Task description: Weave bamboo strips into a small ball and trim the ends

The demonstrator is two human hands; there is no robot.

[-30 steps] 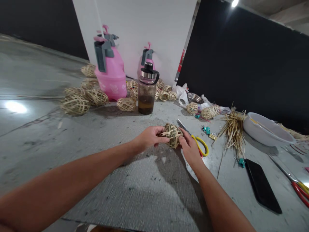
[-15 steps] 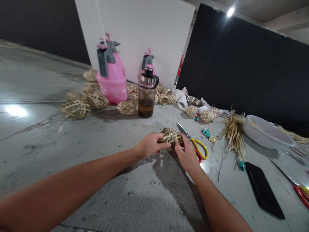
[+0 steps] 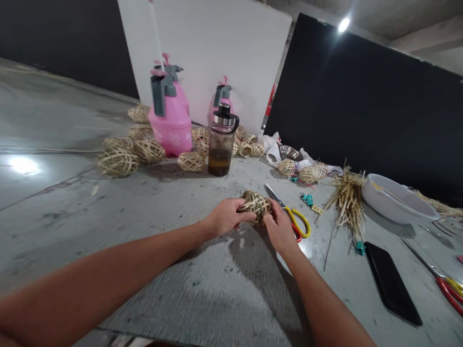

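A small woven bamboo basket [image 3: 256, 205], rounded and open-meshed, is held between both hands just above the grey table. My left hand [image 3: 228, 215] is closed on its left end, thumb along the near side. At its right end, my right hand [image 3: 279, 225] grips the weave with thumb and fingers; some fingertips are hidden behind it. Scissors [image 3: 293, 217] with yellow and red handles lie beside and partly behind my right hand, their blades pointing away to the left.
A bottle of brown liquid [image 3: 219, 149] and a pink sprayer [image 3: 172, 118] stand behind, among several woven baskets [image 3: 118, 160]. On the right are teal clips [image 3: 307, 199], bamboo strips [image 3: 347, 197], a white bowl [image 3: 394, 200], a black phone [image 3: 392, 284] and more scissors [image 3: 439, 274].
The camera view has shifted slightly. Both hands stay on the woven basket in nearly the same place, with only a slight shift of the right hand's fingers.
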